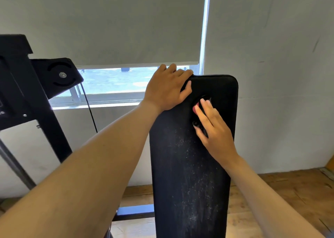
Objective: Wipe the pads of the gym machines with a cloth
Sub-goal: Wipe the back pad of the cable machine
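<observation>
Our left hand (167,88) curls over the top corner of the long black padded bench back (191,165) | right hand (212,127) presses a dark cloth (197,109), fingers straight | risk: cloth slips, lower dust stays.

Head camera looks forward and down, close over the pad (189,165) (single view).

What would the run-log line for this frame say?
stage: wiping upper pad | left hand: grips top corner of pad | right hand: presses dark cloth flat | dusty streaks lower down
</observation>
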